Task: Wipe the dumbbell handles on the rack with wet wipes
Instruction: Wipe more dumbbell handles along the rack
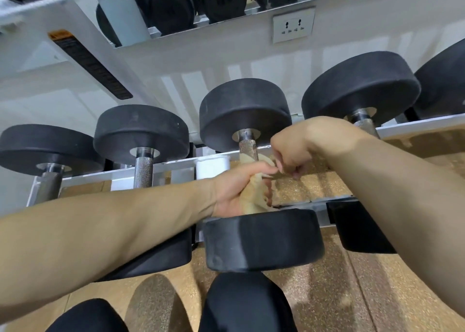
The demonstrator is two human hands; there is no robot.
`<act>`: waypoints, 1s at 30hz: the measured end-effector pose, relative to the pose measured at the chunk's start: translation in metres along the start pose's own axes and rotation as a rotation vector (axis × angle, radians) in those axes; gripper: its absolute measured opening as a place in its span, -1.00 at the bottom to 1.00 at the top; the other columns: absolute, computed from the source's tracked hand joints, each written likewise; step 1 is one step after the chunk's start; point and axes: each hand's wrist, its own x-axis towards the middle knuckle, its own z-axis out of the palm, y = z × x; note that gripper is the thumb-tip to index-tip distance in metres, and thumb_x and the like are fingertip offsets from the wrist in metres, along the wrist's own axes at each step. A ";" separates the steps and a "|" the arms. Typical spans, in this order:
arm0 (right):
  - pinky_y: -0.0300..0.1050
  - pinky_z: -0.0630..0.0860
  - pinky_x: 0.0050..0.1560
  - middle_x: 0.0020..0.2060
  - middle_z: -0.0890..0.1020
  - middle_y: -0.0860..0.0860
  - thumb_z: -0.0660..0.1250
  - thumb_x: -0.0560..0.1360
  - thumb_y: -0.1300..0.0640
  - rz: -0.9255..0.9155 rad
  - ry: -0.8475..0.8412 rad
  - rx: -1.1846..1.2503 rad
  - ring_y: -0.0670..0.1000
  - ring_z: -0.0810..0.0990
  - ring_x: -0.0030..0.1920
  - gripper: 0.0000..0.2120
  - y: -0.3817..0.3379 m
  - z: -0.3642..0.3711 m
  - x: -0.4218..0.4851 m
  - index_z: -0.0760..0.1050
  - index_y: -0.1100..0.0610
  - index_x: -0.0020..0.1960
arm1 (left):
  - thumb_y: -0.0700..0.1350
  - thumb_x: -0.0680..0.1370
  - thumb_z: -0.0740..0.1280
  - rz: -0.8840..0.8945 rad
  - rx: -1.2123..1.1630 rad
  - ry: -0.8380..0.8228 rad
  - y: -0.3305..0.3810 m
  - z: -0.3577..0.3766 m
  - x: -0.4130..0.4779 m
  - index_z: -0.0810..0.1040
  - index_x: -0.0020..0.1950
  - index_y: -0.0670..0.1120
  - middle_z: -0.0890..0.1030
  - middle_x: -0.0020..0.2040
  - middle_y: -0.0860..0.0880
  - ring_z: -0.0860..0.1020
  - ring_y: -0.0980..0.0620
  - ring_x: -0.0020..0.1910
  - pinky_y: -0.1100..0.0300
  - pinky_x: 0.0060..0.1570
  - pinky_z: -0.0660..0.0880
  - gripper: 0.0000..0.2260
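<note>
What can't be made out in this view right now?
Head view only:
- Handle: its lower part is covered by the wipe and the left hand.
- Right hand: its curled fingers hide whether it pinches the wipe.
- Label: print too small to read.
- Rightmost dumbbell: cut off by the frame edge.

I see a white double wall socket (pixel 293 25) set flush in the pale wall (pixel 226 55), with nothing plugged into it. At upper left an orange-and-black warning label (pixel 88 62) runs slantwise, its print too small to read. Below, the floor (pixel 352 294) is speckled tan matting laid in seamed tiles.
</note>
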 end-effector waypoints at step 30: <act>0.31 0.62 0.07 -0.15 0.72 0.15 0.17 0.49 0.07 0.374 0.484 1.467 0.26 0.70 -0.07 -0.74 -0.028 0.055 -0.042 0.61 0.11 -0.03 | -0.15 0.60 0.35 -0.004 0.054 0.664 0.032 0.038 0.005 0.43 -0.20 -0.09 0.61 -0.28 -0.07 0.52 0.04 -0.50 0.27 -0.55 0.44 -0.81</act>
